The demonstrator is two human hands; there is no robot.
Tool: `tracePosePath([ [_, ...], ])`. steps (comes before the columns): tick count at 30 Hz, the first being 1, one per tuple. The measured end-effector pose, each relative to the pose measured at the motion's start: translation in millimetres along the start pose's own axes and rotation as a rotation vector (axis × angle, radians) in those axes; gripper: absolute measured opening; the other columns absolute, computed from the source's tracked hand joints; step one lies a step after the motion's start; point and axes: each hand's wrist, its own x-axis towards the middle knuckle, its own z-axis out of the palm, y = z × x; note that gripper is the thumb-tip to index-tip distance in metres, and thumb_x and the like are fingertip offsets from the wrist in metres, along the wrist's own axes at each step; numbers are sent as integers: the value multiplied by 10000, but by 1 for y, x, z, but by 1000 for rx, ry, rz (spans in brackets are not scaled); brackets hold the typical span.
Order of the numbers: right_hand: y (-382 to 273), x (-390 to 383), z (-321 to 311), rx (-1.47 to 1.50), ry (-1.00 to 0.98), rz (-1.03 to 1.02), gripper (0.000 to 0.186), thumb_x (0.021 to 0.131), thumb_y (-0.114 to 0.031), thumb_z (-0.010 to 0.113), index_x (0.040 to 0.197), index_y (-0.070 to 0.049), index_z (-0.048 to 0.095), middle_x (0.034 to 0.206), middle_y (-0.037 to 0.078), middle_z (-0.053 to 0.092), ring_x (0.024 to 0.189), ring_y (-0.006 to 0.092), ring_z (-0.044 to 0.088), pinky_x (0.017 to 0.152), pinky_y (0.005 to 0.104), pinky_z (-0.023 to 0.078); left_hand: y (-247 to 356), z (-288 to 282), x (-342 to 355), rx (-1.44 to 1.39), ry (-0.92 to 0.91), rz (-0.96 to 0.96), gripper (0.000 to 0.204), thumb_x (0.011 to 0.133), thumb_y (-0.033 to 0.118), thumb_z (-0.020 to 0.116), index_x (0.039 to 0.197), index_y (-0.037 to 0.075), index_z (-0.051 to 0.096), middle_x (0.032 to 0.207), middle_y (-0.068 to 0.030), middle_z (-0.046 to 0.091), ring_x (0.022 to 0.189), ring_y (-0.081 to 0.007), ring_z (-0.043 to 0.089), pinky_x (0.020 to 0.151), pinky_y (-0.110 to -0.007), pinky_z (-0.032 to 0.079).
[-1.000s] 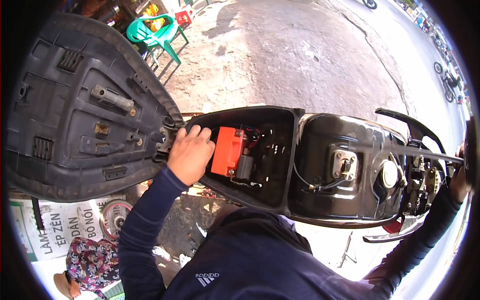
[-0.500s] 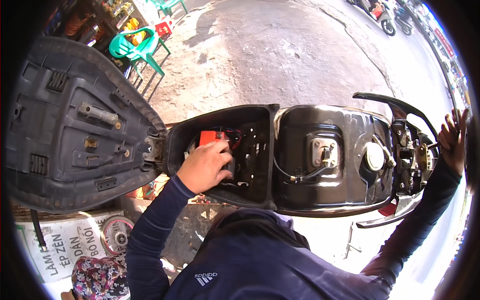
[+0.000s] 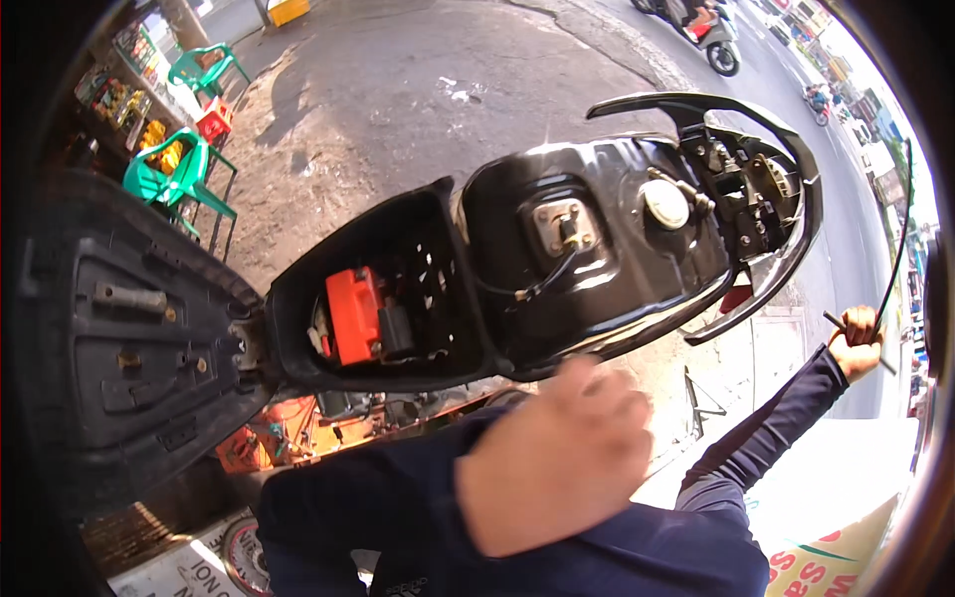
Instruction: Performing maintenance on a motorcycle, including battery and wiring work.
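A motorbike stands before me with its black seat tipped up to the left. Inside the black storage tub sits a red-topped battery, with nobody's hand on it. My left hand is raised close in front of my body, right of the tub; its fingers are smeared by motion, so their hold is hidden. Far to the right, my right hand grips a T-handle wrench by its short crossbar. The wrench's long thin shaft points up and away, beside the motorbike's rear.
The black fuel tank with its pale round cap lies behind the tub. A curved black grab rail wraps the tail. Green plastic chairs and a red crate stand at upper left. Motorbikes are on the road.
My left hand has left the battery and come back toward my body. My right hand has lowered from beside the tail with the wrench. The view has turned, tilting the motorbike.
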Motion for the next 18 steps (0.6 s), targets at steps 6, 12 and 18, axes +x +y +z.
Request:
tracePosePath([
  [6,36,-171,443,-452,490,573,229,927,-194,464,756,-43,451,673,59,404,580,172,373,569,316,346,49,0,6,8,-296,31,147,745,177,593,790,57,666,785,-52,606,828,-212,581,777,-344,430],
  [12,143,-258,216,-932,1182,1073,217,838,-209,531,716,-32,558,670,101,517,615,224,475,621,373,433,91,9,23,195,-520,-50,168,740,153,590,811,27,675,782,-69,613,804,-211,586,752,-345,434],
  [18,259,-550,-159,-589,1412,1497,215,819,-181,529,692,-18,586,659,135,544,583,263,508,612,427,485,27,-20,-75,4,129,-95,223,772,195,629,929,40,651,1006,-106,624,953,-226,619,814,-386,494],
])
